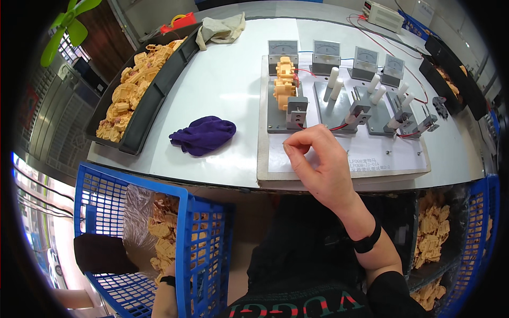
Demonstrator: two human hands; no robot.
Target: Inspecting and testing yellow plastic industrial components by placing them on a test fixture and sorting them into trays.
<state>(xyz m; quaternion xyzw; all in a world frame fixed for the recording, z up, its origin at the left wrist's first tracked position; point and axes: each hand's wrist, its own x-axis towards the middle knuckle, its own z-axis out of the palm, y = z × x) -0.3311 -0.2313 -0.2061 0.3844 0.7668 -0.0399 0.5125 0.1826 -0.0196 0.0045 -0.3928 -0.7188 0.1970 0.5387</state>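
The white desk [228, 79] carried a long black tray [154, 90] of tan plastic parts along its left edge; a pale test board [339, 153] lay at the desk's front edge, with four small meters [326, 52] along its back and grey clamps across its middle; a stack of tan parts [285, 82] sat in the leftmost clamp; a purple cloth [204, 135] lay between tray and board. Below the desk's front left corner stood a blue basket [196, 238] of tan parts; the left hand [168, 275] reached into it, mostly hidden, so its grip could not be told; the right hand [318, 159] hovered over the board's front edge, fingers curled, thumb and forefinger pinched, anything held too small to tell.
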